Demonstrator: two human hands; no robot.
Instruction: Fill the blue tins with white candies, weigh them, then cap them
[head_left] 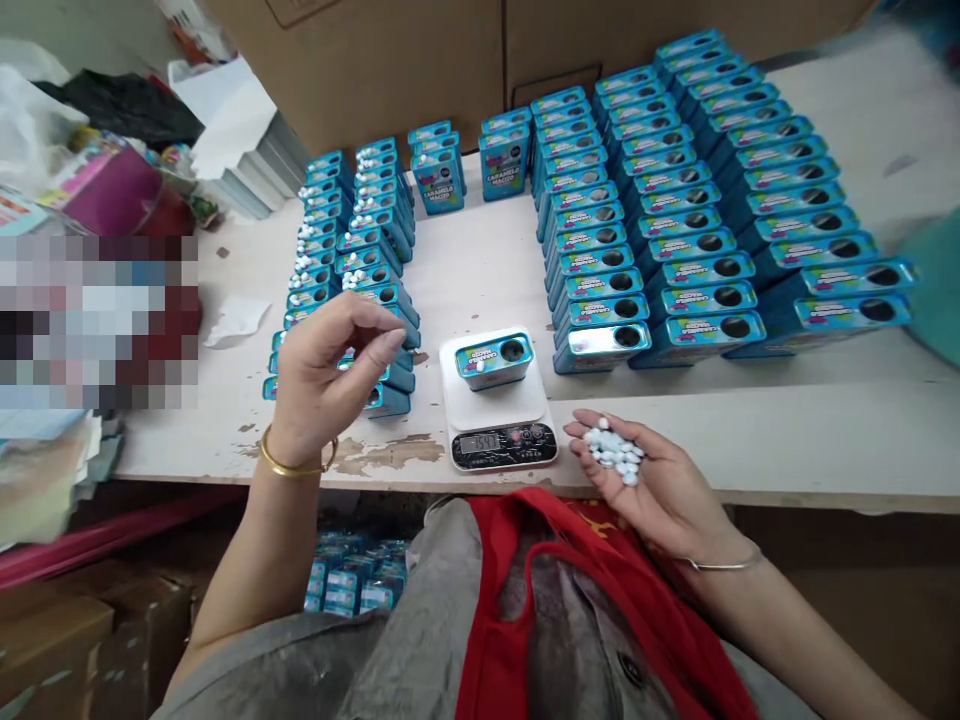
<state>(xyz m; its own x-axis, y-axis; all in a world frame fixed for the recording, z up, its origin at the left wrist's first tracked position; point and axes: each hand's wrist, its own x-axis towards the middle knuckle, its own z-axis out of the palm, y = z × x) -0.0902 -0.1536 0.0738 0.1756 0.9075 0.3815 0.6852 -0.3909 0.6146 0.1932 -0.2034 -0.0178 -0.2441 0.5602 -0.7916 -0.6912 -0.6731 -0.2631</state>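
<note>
Scuffed white bench (750,430) below. Cupping loose candies (615,455) in released, palm-up right grip (660,490), kept level against spilling; left grip (330,375) pinched, around what impossible to tell. Between both, open tin (495,358) sitting on scale (495,405) for a reading, tin rows (675,250) beyond.

POSE OF HANDS AND ARMS

Left hand (324,380): centre left of the frame, raised, fingers curled, thumb meeting the fingertips in a pinch; left forearm (247,560) rises from the lower left; right hand (660,485): lower centre right, palm up, cupped; right forearm (795,630) enters from the lower right.
</note>
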